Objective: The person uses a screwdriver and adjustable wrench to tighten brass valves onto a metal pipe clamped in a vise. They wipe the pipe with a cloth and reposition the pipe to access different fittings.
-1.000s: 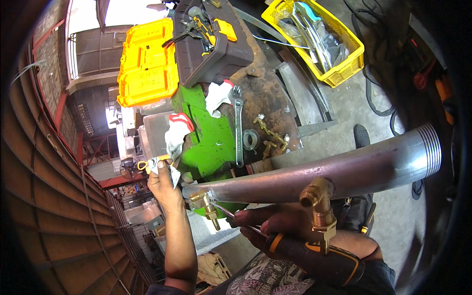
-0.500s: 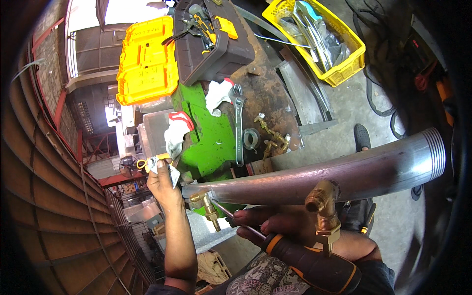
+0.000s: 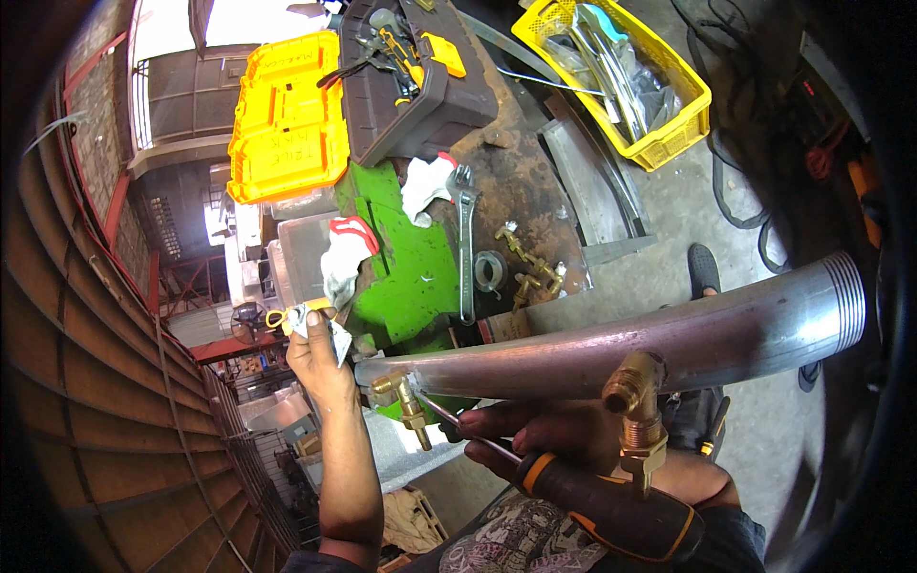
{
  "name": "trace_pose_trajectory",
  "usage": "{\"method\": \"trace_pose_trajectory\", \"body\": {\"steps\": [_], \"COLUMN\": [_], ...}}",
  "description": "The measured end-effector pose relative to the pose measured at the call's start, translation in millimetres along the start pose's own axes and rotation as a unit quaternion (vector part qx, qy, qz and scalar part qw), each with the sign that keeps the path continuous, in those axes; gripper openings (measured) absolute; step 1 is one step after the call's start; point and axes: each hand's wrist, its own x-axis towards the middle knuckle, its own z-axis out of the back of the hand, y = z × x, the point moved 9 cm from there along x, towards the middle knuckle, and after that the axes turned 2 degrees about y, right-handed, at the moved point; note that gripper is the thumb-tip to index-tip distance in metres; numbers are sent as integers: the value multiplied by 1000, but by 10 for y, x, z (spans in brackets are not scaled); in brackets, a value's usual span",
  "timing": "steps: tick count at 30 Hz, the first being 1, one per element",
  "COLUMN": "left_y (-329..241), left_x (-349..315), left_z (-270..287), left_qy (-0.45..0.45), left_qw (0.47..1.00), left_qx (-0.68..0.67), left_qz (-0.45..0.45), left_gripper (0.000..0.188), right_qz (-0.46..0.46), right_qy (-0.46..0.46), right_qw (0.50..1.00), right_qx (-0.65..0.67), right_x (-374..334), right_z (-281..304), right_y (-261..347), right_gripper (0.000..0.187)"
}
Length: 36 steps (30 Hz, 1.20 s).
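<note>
A long steel pipe (image 3: 535,358), threaded at its right end, lies across the view in front of me. Two brass elbow fittings stick out from its near side, a smaller one (image 3: 411,406) at left and a larger one (image 3: 638,411) at right. Below the pipe, my right hand (image 3: 554,435) has its fingers closed around the shaft of a screwdriver (image 3: 611,506) with a black and orange handle. The shaft's tip reaches close to the left fitting; contact is unclear. Beyond the pipe's left end, my left hand (image 3: 320,358) pinches a crumpled white cloth or wrapper (image 3: 336,339).
An adjustable wrench (image 3: 466,253), a roll of tape (image 3: 490,271), several brass fittings (image 3: 530,263) and white gloves (image 3: 344,258) lie on the green and rusty bench (image 3: 411,267). Behind stand an open toolbox (image 3: 420,105) and a yellow crate (image 3: 659,143). Cables run along the floor.
The screwdriver and the brass fittings have shifted slightly to the right. Both hands keep their holds.
</note>
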Motion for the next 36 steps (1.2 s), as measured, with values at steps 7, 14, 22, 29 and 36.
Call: {"method": "trace_pose_trajectory", "body": {"steps": [7,14,22,29,36], "left_y": [0,16,23,17,36], "left_x": [0,2,3,-9,5], "left_z": [7,-3,21,29,47], "left_qy": [-6,-5,-6,-3,-13], "left_qw": [1000,1000,1000,1000,1000], "left_qx": [0,-4,-6,2,8], "left_qz": [-7,0,7,8,6], "left_gripper": [31,32,32,32,32], "right_qz": [-68,88,126,129,97], "right_qy": [0,-13,-6,18,-23], "right_qw": [998,994,986,973,995], "right_qx": [-9,-58,-113,-191,-28], "right_x": [-31,24,44,42,-33], "right_z": [16,-65,-111,-93,-72], "right_y": [-39,143,266,185,179], "right_gripper": [43,40,43,42,43]}}
